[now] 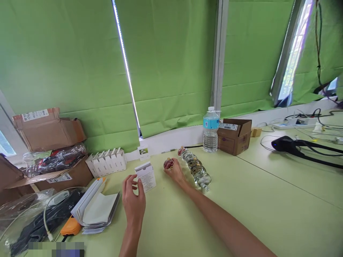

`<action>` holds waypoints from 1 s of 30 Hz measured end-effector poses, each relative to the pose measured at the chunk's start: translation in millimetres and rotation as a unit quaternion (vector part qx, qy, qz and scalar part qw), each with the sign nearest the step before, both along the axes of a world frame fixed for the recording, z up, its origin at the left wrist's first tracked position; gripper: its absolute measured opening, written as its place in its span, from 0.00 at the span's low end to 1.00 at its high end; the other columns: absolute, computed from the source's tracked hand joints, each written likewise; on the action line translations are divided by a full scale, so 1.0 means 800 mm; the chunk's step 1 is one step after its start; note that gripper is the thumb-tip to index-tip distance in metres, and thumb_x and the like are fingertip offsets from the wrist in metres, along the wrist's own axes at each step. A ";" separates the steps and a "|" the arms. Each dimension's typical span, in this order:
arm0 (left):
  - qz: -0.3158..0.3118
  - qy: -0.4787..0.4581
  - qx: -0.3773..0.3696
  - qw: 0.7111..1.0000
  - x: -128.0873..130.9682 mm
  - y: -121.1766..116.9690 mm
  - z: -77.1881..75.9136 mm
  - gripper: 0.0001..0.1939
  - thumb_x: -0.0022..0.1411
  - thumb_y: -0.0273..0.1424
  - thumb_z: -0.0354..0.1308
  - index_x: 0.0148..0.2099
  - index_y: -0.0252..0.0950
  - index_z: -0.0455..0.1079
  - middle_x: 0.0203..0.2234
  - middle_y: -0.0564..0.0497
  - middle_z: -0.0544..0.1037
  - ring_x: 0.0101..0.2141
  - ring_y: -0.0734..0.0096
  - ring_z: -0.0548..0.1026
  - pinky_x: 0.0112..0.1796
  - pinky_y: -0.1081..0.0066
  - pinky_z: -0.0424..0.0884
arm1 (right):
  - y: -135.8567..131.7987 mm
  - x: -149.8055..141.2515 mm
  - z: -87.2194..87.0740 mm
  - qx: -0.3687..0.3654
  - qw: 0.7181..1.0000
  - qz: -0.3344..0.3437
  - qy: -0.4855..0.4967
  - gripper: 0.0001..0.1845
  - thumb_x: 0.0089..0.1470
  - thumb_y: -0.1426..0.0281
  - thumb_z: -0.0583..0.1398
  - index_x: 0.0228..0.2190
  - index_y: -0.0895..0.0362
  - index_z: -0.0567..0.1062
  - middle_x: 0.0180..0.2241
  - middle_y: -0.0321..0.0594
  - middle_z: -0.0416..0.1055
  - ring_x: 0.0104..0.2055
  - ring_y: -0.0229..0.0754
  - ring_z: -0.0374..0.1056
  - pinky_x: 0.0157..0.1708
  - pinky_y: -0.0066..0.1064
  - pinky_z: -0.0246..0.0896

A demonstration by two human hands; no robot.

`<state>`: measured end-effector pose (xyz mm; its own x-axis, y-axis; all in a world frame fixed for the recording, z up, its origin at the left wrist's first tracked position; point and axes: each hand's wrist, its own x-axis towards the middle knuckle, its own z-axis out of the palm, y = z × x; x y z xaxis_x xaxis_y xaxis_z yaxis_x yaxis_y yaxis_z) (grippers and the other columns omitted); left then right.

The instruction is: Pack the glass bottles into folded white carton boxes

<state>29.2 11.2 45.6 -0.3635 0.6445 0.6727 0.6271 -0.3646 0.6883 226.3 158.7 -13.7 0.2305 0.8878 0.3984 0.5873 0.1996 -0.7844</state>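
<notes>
While I am holding the left hand over the pale green worktop, its fingers are curving apart with nothing between them; the thumb is overlapping the edge of a white box in my view, and I cannot tell whether it is touching. Off to my left at about that depth, an orange object is lying against a stack of folded white papers, and a clear plastic bag is spreading beside them. The white box is standing upright just beyond the left fingers, showing printed text on its front. To the right of it, I am gripping a red ornament with a gold top in the right hand, the fingers closing on its right side near the worktop. Just right of that hand, a row of clear glass ornaments is running away from me, and another red ornament is sitting at its far end. Farther back on the left, a row of small white boxes is standing beside an open carton. Across from them, a water bottle with a blue label is standing next to a brown cardboard box, and behind everything green blinds are hanging.
</notes>
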 end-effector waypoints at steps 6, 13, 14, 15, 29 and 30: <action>-0.027 0.009 0.016 0.999 0.010 -0.012 0.009 0.10 0.63 0.35 0.50 0.44 0.38 0.67 0.45 0.47 0.69 0.30 0.74 0.70 0.33 0.70 0.70 | -0.059 0.000 -0.005 0.012 0.999 0.033 0.008 0.38 0.38 0.67 0.63 0.52 0.59 0.59 0.44 0.47 0.68 0.42 0.50 0.68 0.40 0.38 0.63; -0.078 0.051 0.023 0.995 0.022 -0.017 0.006 0.09 0.64 0.34 0.48 0.42 0.39 0.68 0.45 0.48 0.69 0.35 0.73 0.71 0.34 0.73 0.70 | -0.131 -0.004 -0.006 0.007 0.996 0.091 0.020 0.38 0.39 0.67 0.63 0.52 0.57 0.58 0.41 0.44 0.70 0.42 0.49 0.68 0.42 0.38 0.64; -0.089 0.062 0.009 0.994 0.025 -0.019 0.006 0.09 0.64 0.34 0.47 0.42 0.39 0.68 0.43 0.48 0.70 0.35 0.74 0.71 0.34 0.72 0.69 | -0.141 -0.005 -0.006 0.000 0.995 0.095 0.020 0.38 0.40 0.67 0.63 0.53 0.57 0.57 0.42 0.44 0.70 0.42 0.49 0.68 0.42 0.38 0.64; -0.102 0.071 -0.013 0.992 0.027 -0.020 0.006 0.10 0.65 0.35 0.47 0.42 0.39 0.67 0.41 0.49 0.71 0.33 0.74 0.71 0.33 0.72 0.69 | -0.150 -0.007 -0.007 -0.008 0.995 0.100 0.016 0.39 0.40 0.66 0.63 0.54 0.56 0.56 0.44 0.45 0.69 0.44 0.49 0.68 0.44 0.38 0.64; -0.230 0.142 -0.248 0.930 0.044 -0.023 -0.017 0.20 0.56 0.43 0.54 0.49 0.42 0.68 0.40 0.49 0.76 0.24 0.71 0.69 0.27 0.71 0.64 | -0.191 0.015 0.022 -0.123 0.970 0.205 0.047 0.49 0.38 0.66 0.65 0.59 0.55 0.52 0.50 0.47 0.68 0.49 0.49 0.66 0.45 0.37 0.63; -0.231 0.142 -0.253 0.929 0.045 -0.023 -0.019 0.19 0.57 0.41 0.54 0.49 0.42 0.68 0.38 0.50 0.76 0.24 0.71 0.69 0.27 0.72 0.63 | -0.192 0.019 0.021 -0.136 0.966 0.214 0.046 0.48 0.38 0.68 0.65 0.59 0.55 0.52 0.48 0.46 0.70 0.47 0.49 0.68 0.41 0.35 0.65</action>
<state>65.0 -6.9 30.0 0.1761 0.9476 0.2666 0.6661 -0.3141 0.6765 241.2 5.5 3.4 -0.1582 0.9785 0.1326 0.4223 0.1885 -0.8867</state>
